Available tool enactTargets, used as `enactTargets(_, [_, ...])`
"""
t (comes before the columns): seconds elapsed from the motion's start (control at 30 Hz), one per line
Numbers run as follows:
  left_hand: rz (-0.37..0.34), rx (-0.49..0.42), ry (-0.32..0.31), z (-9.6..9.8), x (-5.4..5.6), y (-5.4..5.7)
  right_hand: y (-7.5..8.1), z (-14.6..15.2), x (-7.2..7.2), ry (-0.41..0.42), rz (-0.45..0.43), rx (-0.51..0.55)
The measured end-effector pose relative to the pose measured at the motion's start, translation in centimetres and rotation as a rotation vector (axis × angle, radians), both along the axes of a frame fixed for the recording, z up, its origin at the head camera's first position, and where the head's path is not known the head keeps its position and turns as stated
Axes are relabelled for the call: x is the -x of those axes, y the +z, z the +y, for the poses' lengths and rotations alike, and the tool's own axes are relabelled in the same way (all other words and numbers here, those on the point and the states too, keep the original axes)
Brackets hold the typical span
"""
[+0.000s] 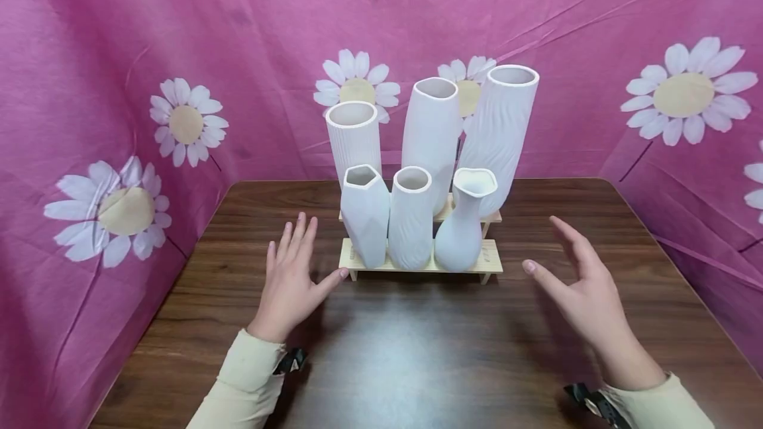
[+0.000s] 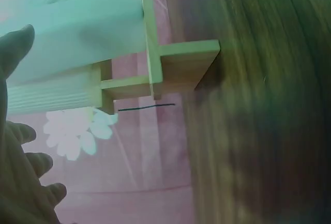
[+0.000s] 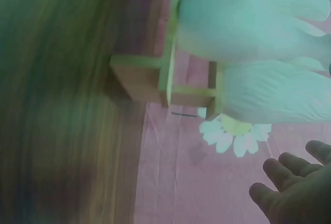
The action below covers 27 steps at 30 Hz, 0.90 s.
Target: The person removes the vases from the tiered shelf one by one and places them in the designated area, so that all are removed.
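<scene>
Several white vases stand in two rows on a light wooden tiered stand [image 1: 422, 269]. In front are an angular vase [image 1: 366, 224], a small wavy vase [image 1: 411, 224] and a narrow-necked vase [image 1: 460, 237]. Behind them rise a ribbed vase [image 1: 353, 141], a smooth tall vase [image 1: 430, 131] and the tallest, a wavy vase [image 1: 501, 128]. My left hand [image 1: 292, 283], fingers spread, is left of the stand, its thumb near the stand's left end and apart from the vases. To the right, my right hand [image 1: 587, 296] holds nothing, thumb and fingers apart.
The stand sits toward the back of a dark wooden table [image 1: 381, 363]. A pink curtain [image 1: 268, 38] with large white daisies hangs behind the table and along both sides. Each sleeved wrist wears a black strap [image 1: 291, 361].
</scene>
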State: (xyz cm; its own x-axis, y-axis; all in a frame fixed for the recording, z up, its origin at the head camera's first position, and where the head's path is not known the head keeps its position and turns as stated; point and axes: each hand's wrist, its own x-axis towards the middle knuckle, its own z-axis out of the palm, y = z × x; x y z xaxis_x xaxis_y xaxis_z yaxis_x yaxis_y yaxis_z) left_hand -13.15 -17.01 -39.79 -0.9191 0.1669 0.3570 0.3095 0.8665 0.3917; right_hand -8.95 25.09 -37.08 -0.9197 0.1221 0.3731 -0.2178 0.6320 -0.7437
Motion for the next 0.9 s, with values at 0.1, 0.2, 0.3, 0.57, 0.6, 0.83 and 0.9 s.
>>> enactTargets(0.1, [-0.056, -0.094, -0.029, 0.2, 0.7, -0.6, 0.4, -0.7, 0.6, 0.000, 0.002, 0.074])
enactTargets(0.2, [-0.112, -0.174, -0.054, 0.3, 1.4, -1.4, 0.5, -1.4, 1.3, 0.013, 0.015, 0.130])
enactTargets(0.3, [-0.152, -0.242, -0.073, 0.3, 1.9, -2.1, 0.6, -2.0, 1.8, 0.039, 0.024, 0.175])
enactTargets(0.57, [-0.270, -0.425, -0.130, 0.7, 2.9, -3.6, 0.8, -3.3, 2.9, 0.047, 0.052, 0.209])
enactTargets(0.6, [-0.283, -0.437, -0.130, 0.8, 2.9, -3.7, 0.8, -3.5, 3.0, 0.048, 0.057, 0.214])
enactTargets(0.83, [-0.390, -0.669, -0.193, 1.4, 3.7, -4.8, 1.1, -5.0, 3.8, 0.056, 0.058, 0.241])
enactTargets(0.9, [-0.413, -0.736, -0.209, 1.7, 3.9, -5.1, 1.0, -5.4, 4.0, 0.059, 0.052, 0.247])
